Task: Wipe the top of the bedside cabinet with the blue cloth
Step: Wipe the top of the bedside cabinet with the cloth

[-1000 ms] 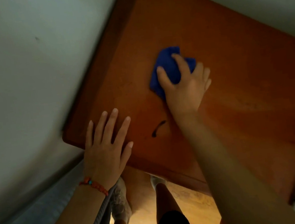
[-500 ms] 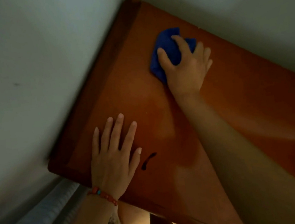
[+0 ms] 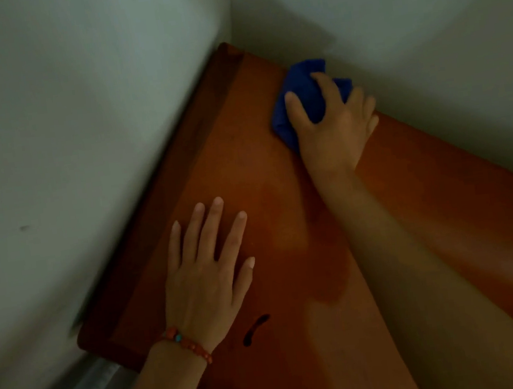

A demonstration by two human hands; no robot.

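A view looking down into the corner of a dim room, where two pale walls (image 3: 78, 119) meet. An orange-brown wooden bedside cabinet (image 3: 246, 176) fills the corner. Its flat top runs lengthwise from the near left edge of the view toward the far right, with one long side against the left wall and its far edge along the back wall. Nothing that holds other things sits on it, and no drawer or compartment can be seen.

The right arm reaches across the top to its far edge. The right hand (image 3: 334, 129) presses a bunched blue cloth (image 3: 297, 92) down onto the wood, just beside the back wall and near the corner. The grip is curled closed over the cloth, thumb on the left, fingers on top, with folds of cloth showing beyond the fingertips. The cloth is crumpled, so its long axis cannot be told.

The left hand (image 3: 206, 271) lies flat on the near part of the top, palm down, fingers spread, holding nothing. A bracelet (image 3: 186, 343) of orange beads circles its wrist. A small dark curved mark (image 3: 255, 330) shows on the wood just right of that wrist.
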